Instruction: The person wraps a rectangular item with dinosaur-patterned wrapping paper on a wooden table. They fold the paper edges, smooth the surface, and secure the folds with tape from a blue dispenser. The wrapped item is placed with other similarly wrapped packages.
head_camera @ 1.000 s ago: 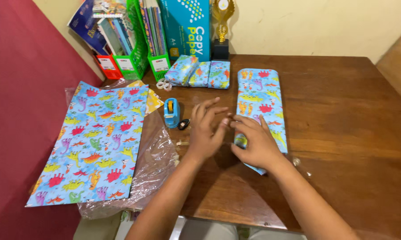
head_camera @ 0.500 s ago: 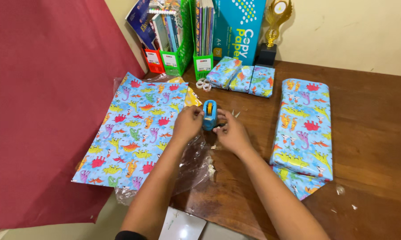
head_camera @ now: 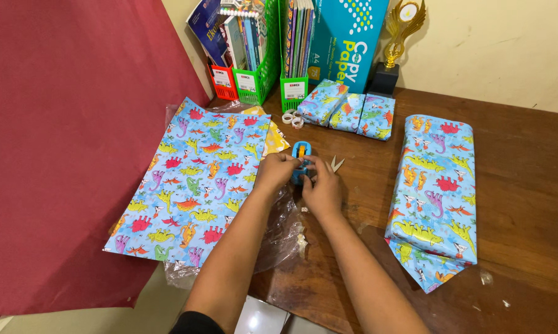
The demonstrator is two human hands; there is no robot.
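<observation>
My left hand (head_camera: 278, 171) and my right hand (head_camera: 321, 185) meet on a small blue tape dispenser (head_camera: 301, 150) on the wooden table (head_camera: 526, 142). The left hand grips its side; the right hand's fingertips pinch at its front end. A large box wrapped in blue dinosaur-print paper (head_camera: 435, 176) lies to the right, its near end folded into an open triangular flap (head_camera: 429, 267). A flat sheet of the same paper (head_camera: 192, 179) lies to the left on clear plastic (head_camera: 278, 238). Small scissors (head_camera: 336, 164) rest just beyond my right hand.
Three small wrapped parcels (head_camera: 348, 110) lie at the back beside tape rolls (head_camera: 292, 117). Red and green file holders with books (head_camera: 260, 49), a blue paper box (head_camera: 347, 37) and a gold trophy (head_camera: 395, 49) stand against the wall. A dark red cloth (head_camera: 62, 154) hangs at left.
Both hands left the large wrapped box and moved left to the tape dispenser, then closed on it. The view shifted left, so the box now sits further right.
</observation>
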